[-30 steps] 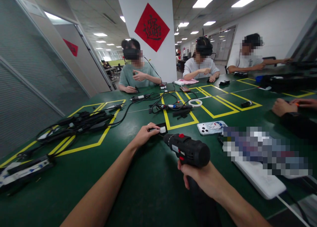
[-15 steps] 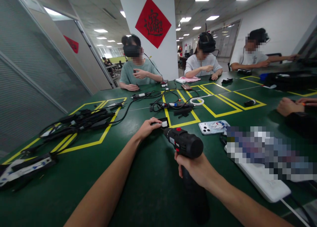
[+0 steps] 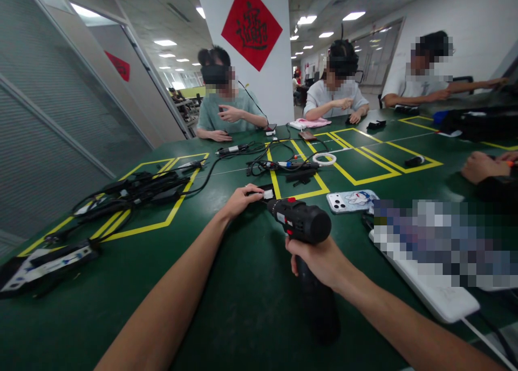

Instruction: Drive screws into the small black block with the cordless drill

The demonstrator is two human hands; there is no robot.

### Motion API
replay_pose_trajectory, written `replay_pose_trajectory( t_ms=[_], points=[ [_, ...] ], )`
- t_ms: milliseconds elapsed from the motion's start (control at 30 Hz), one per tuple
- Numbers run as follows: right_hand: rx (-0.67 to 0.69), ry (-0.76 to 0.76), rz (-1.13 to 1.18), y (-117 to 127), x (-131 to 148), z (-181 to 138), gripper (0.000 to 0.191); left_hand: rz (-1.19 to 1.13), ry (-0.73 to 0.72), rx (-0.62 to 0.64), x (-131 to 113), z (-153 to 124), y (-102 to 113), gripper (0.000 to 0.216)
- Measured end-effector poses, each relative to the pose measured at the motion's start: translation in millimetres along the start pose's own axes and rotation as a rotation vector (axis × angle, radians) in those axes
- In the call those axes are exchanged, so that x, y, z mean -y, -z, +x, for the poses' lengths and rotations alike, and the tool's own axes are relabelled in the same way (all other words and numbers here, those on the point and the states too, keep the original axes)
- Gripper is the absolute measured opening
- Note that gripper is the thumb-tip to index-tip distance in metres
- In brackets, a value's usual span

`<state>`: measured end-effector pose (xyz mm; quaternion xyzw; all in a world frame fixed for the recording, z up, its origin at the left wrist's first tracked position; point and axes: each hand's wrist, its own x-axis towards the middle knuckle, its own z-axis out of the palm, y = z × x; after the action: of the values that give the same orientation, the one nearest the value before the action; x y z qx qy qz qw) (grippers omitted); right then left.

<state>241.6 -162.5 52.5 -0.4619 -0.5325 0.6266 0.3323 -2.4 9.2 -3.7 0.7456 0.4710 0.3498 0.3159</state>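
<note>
My right hand [image 3: 313, 258] is wrapped round the grip of a black cordless drill [image 3: 301, 220] with red details. The drill's chuck points away from me and to the left, at a small black box-like part [image 3: 267, 188] with a white piece [image 3: 267, 194] in it. Whether the bit touches that part is too small to tell. With its fingers closed on the left edge of the black part, my left hand [image 3: 242, 201] holds it down at the green table [image 3: 243, 306].
Cables [image 3: 137, 193] lie in a tangle on the left, more cables [image 3: 283, 163] ahead. To the right are a phone [image 3: 352, 200] and a white power strip [image 3: 429, 284]. Several people sit around the table; one person's hands [image 3: 481, 167] rest at the right edge.
My view has tilted and shifted slightly, so the scene sits a little differently. Both hands, the drill and the black part keep nearly the same positions relative to each other.
</note>
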Motion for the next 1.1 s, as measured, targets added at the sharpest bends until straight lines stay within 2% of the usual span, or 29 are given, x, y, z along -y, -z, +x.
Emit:
replay_pose_trajectory(
  t_ms=[533,933,1100],
  points=[
    [0.0,0.022,0.044,-1.3,3.5,-1.5,0.013,0.003,0.025,0.003,-1.3,1.5,2.0,0.037],
    [0.0,0.037,-0.019,-5.1,2.9,-0.6,0.01,-0.021,0.039,0.008,-4.6,-1.5,1.2,0.039],
    [-0.009,0.043,0.055,-5.3,4.5,-0.8,0.012,-0.03,0.035,-0.002,-4.1,-1.6,0.8,0.036]
  ],
)
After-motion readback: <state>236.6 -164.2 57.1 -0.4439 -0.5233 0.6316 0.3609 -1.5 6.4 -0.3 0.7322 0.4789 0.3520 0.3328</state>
